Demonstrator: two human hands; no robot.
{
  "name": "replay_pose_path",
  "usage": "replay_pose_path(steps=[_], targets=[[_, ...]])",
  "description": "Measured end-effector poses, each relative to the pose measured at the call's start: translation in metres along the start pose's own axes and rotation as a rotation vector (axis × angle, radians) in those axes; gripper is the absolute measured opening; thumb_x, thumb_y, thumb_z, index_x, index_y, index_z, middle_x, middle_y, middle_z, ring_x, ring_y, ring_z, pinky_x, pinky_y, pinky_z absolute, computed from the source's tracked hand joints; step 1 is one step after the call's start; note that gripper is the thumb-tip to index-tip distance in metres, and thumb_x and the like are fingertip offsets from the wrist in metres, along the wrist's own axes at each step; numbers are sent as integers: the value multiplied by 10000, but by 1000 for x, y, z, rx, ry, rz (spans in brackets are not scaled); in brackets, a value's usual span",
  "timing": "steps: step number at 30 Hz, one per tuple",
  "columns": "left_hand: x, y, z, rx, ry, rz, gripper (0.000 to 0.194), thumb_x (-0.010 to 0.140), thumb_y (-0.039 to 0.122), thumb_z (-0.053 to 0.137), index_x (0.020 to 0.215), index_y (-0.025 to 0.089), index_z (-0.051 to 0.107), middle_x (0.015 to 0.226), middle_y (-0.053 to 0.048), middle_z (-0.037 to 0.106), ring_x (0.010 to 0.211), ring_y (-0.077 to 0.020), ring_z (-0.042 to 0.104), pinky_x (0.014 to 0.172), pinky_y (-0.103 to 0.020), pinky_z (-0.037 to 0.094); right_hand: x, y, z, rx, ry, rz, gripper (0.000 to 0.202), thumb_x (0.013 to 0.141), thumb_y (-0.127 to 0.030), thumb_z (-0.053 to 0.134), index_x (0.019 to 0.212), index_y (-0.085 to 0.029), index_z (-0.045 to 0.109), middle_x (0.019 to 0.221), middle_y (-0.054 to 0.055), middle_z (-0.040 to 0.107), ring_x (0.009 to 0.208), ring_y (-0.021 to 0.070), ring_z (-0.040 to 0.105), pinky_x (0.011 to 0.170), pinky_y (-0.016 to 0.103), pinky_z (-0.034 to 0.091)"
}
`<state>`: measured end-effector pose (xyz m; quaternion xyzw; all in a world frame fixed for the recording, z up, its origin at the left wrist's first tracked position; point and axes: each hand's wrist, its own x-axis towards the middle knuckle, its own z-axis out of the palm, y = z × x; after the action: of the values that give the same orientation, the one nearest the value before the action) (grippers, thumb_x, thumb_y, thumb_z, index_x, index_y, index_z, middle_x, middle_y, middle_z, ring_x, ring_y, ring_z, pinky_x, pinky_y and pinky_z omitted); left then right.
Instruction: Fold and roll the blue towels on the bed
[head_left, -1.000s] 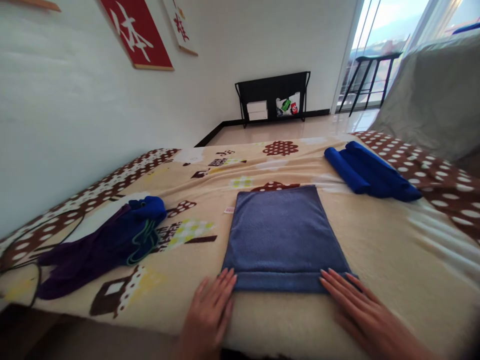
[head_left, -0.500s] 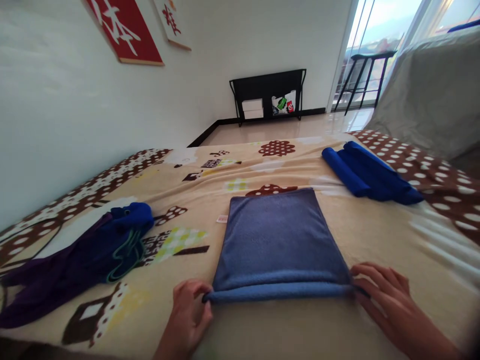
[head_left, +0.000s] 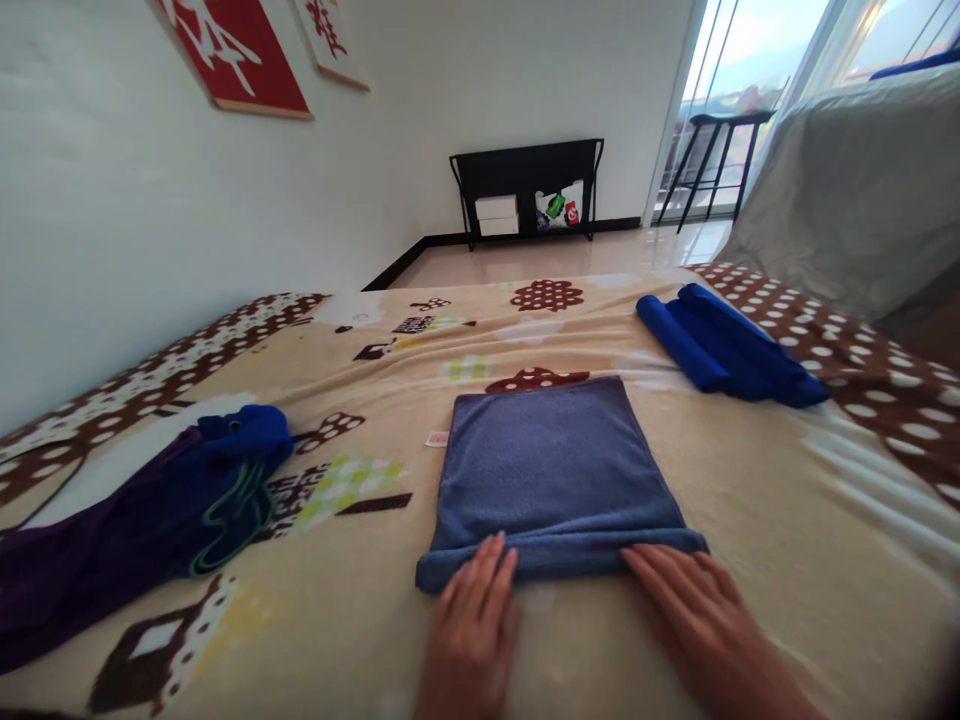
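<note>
A blue-grey towel (head_left: 555,460) lies flat on the patterned blanket (head_left: 750,500), its near edge turned over into a thick roll. My left hand (head_left: 472,610) rests with outstretched fingers on the left part of that roll. On its right part lie the fingertips of my right hand (head_left: 686,600), also stretched out. Both palms face down, and neither hand grips the cloth. A small white tag sticks out from the towel's left side.
To the left is a heap of dark blue and purple cloth (head_left: 180,500) with green edging. A bright blue cloth (head_left: 727,345), partly rolled, lies at the far right of the blanket. Beyond the bed stand a black rack (head_left: 529,170) and a dark stool (head_left: 724,125).
My hands have let go of the roll's two ends and moved inward to lie on top of it. The near edge is folded slightly farther over. The view has shifted a little.
</note>
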<state>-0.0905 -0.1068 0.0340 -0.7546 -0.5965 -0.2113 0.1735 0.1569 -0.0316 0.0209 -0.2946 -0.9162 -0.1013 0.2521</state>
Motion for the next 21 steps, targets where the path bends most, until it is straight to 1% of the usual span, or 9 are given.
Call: replay_pose_path(steps=[2,4,7,10,12,14,17,19,21], targets=[[-17,-28,-9,88,-39,-2,448,922,135,460,1368,152,504,1390,-80,574,1306,-182,484,1134,-353,250,-11,25,-8,-61,-31,44,382,957,-188,415,1307,-169,568,1244,85,649,1095,213,598,982,409,344],[-27,-45,-17,168,-39,-39,489,903,147,503,1391,175,483,1383,-69,582,1287,-195,507,1187,-418,141,-14,38,-14,-96,-4,94,321,957,-231,472,1239,-164,610,1183,95,673,1038,231,617,953,424,363],[-17,-34,-19,177,-22,-7,554,861,91,487,1411,146,456,1399,-79,565,1325,-217,476,1199,-459,99,8,23,-14,-71,11,53,351,945,-201,476,1274,-157,590,1260,100,641,1143,243,578,993,424,354],[7,-10,-14,74,-126,135,592,864,113,453,1452,124,391,1480,-68,475,1388,-200,401,1163,-384,238,35,-2,-9,-19,-115,-138,520,948,-254,456,1459,-171,407,1506,40,431,1378,204,383,1080,383,302],[12,-13,-14,67,-223,137,598,903,189,464,1487,180,334,1518,-41,423,1389,-188,399,1117,-360,320,37,0,-7,-34,-169,-186,591,953,-352,458,1505,-190,323,1558,1,336,1428,179,302,1104,372,281],[5,-34,-19,98,-263,67,610,926,232,472,1506,228,285,1518,-32,425,1371,-182,424,1092,-364,352,21,19,-7,-86,-168,-135,616,956,-392,462,1515,-192,298,1554,3,340,1425,167,309,1114,376,264],[-17,-72,-28,103,-242,5,608,916,187,449,1500,209,282,1481,-57,479,1349,-183,448,1117,-401,306,-14,54,-8,-128,-161,-48,609,960,-370,469,1514,-184,297,1528,24,391,1395,155,365,1120,363,250],[-27,-87,-31,103,-215,15,583,882,127,436,1456,193,352,1459,-82,502,1333,-198,463,1119,-439,258,-27,68,-7,-114,-155,-29,588,954,-339,475,1501,-184,324,1505,40,430,1370,165,403,1110,374,260],[-27,-91,-30,135,-179,-3,526,842,87,446,1352,212,481,1431,-99,527,1290,-235,499,1074,-465,259,-26,72,-4,-95,-122,3,514,935,-278,479,1441,-208,422,1464,57,484,1327,198,455,1075,411,290]])
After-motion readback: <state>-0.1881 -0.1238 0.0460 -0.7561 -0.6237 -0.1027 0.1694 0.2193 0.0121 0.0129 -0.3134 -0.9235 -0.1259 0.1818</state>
